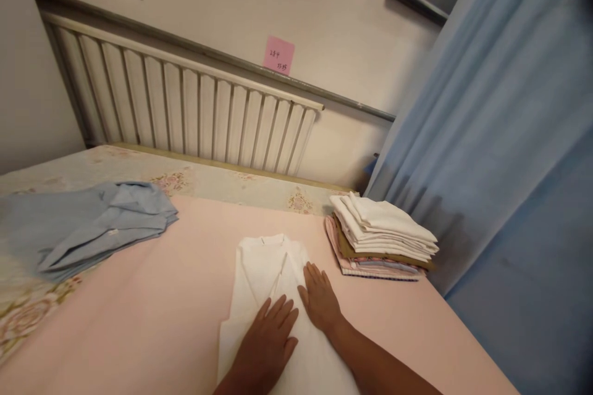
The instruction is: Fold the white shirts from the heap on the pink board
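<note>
A white collared shirt (pixel 266 265) lies on the pink sheet, its collar pointing away from me and its sides partly folded in. My left hand (pixel 269 342) rests flat on the middle of the shirt, fingers stretched out. Farther up and to the right, my right hand (pixel 320 297) also lies flat, its fingers at the shirt's right edge below the collar. Neither hand grips anything. The shirt's lower part runs out of the bottom of the view and is partly covered by my hands and forearms.
A stack of folded clothes (pixel 384 231), white on top, sits at the right. Blue-grey garments (pixel 106 222) lie at the left. The pink sheet (pixel 152 302) covers a floral mattress (pixel 299 200). Behind stands a radiator (pixel 199 114); a blue curtain (pixel 482 105) hangs at the right.
</note>
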`<state>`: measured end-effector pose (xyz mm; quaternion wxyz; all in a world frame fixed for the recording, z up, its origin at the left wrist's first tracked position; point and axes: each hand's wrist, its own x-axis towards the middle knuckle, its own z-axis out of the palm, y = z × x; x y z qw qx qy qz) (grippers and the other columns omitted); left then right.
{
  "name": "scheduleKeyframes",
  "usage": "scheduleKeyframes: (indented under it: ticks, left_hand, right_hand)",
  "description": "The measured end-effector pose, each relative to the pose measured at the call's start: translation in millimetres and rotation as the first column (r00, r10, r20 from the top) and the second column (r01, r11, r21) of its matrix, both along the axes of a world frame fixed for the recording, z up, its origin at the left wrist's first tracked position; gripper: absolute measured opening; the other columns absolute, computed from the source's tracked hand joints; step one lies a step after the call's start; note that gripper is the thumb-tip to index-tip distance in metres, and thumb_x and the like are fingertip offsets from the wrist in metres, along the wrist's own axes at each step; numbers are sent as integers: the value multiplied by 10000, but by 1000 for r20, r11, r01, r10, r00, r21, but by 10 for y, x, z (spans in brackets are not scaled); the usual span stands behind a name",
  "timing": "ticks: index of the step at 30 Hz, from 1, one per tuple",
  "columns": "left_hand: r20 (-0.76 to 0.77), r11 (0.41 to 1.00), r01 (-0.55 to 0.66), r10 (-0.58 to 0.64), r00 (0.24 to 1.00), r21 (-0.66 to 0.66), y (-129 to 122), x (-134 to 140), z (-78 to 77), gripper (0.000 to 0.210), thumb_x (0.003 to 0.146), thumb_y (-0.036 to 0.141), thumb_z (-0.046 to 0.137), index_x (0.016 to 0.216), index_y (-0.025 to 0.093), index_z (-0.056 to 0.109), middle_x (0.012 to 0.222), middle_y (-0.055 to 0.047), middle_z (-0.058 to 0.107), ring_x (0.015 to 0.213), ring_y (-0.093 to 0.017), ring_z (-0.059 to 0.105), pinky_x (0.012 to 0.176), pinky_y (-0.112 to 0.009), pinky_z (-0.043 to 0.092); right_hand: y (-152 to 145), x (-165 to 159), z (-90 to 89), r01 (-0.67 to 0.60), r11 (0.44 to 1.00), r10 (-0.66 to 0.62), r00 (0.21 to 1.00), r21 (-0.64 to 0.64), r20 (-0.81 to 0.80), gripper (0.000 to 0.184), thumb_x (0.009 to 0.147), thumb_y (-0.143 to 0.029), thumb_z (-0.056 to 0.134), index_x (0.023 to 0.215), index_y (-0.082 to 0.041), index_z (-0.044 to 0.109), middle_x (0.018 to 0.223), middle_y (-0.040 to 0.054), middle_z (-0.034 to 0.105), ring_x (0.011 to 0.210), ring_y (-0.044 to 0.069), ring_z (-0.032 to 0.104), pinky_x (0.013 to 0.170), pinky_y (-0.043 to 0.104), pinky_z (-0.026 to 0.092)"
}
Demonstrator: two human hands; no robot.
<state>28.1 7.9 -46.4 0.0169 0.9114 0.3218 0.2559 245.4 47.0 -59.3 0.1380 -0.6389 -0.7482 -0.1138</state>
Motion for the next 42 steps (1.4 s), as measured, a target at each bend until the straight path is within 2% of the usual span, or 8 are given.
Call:
scheduleKeyframes:
  ticks: [13,21,28,36,38,40,42]
  left_hand:
    - [60,1000,-8,7,998,19,-27,-15,-11,514,912,286,459,1419,287,367,1429,2,490,1338,-191,412,1126,-424,348]
    - [24,998,-9,11,1000,-60,-35,-16,32,516,911,292,457,1419,284,364,1435,0,483,1343,-206,405,1119,-454,350]
    - [16,996,-3,5,1000,-90,-37,-27,72,513,909,287,456,1414,278,369,1438,-7,479,1348,-211,398,1121,-456,347]
    - [23,991,-1,4,1000,-137,-66,-46,104,495,910,285,453,1400,267,386,1449,-3,465,1358,-213,381,1134,-453,328]
    - [30,988,0,5,1000,-157,-68,-50,106,498,906,293,462,1398,271,386,1451,-2,463,1362,-210,373,1136,-454,323]
    - [39,986,4,2,999,-166,-69,-51,103,499,909,294,458,1402,270,382,1454,-10,459,1365,-214,367,1139,-458,313]
    - [43,985,12,-4,999,-172,-74,-52,104,495,918,303,444,1407,266,378,1458,-21,453,1369,-220,361,1142,-458,301]
  right_hand:
    - [405,72,-32,-13,1000,13,998,-8,64,555,966,-422,330,1440,-136,370,1493,128,352,1404,255,280,1125,478,236]
    - [543,75,-31,-23,999,25,997,-29,71,579,973,-450,300,1452,-128,342,1508,114,328,1411,251,262,1126,469,224]
    - [642,105,-47,-50,999,50,995,-8,86,559,971,-446,310,1438,-144,368,1485,120,377,1404,240,278,1124,462,219]
    - [707,122,-49,-68,998,68,998,16,-8,531,973,-433,315,1376,-107,431,1425,140,463,1354,234,371,1120,442,241]
    - [727,100,15,-44,999,47,994,27,-99,491,969,-425,319,1317,-123,489,1358,130,536,1300,233,440,1091,428,290]
    - [763,42,122,9,999,-2,981,40,-191,444,967,-413,304,1225,-156,559,1214,108,637,1163,232,554,1011,403,377]
    - [810,-83,263,58,997,-43,970,57,-241,431,965,-397,287,1152,-162,596,1087,105,678,1030,235,608,934,382,423]
